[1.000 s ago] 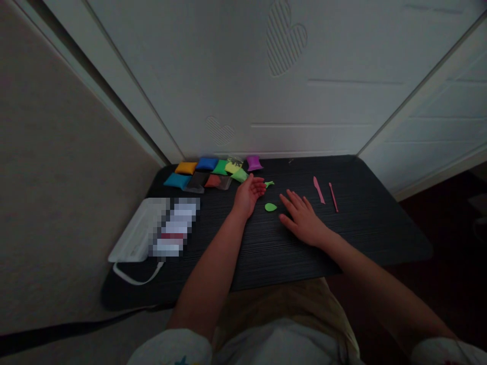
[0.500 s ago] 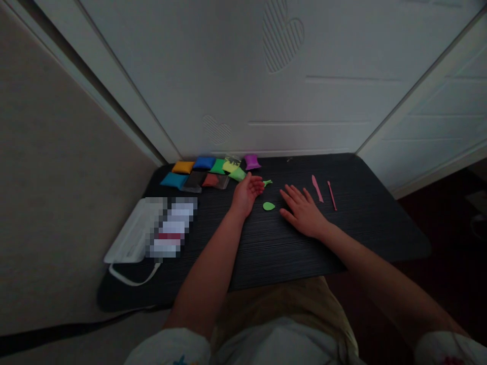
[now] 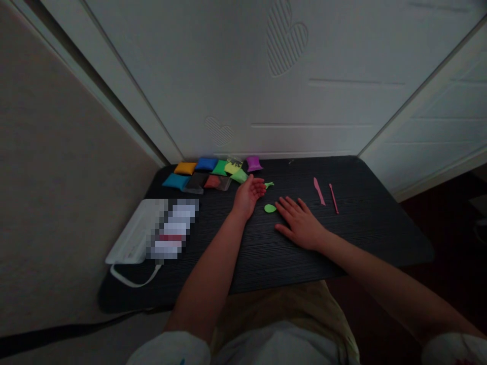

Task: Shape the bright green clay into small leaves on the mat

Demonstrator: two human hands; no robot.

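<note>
A flat light-green teardrop piece, probably modelling clay (image 3: 270, 208), lies on the dark tabletop between my hands. My right hand (image 3: 299, 220) is palm down just right of it, fingers stretched out, with the fingertips close to its right end. My left hand (image 3: 248, 196) rests on its edge, palm turned to the right and fingers loosely extended; nothing shows in it. Just beyond its fingertips is a small light-green forked piece (image 3: 269, 184), partly hidden by the fingers. A light-green packet (image 3: 239, 176) lies right behind my left hand.
Several colored packets, such as a blue one (image 3: 206, 163) and a purple one (image 3: 253, 163), lie at the back left. A pink plastic knife (image 3: 319, 191) and a thin pink stick tool (image 3: 334, 198) lie at right. A white case (image 3: 131, 233) and a blurred-out device with a cable are at left.
My right hand has shifted left and slightly toward me, closing the gap to the green teardrop piece. My left hand stays in place; the whole view has shifted slightly.
</note>
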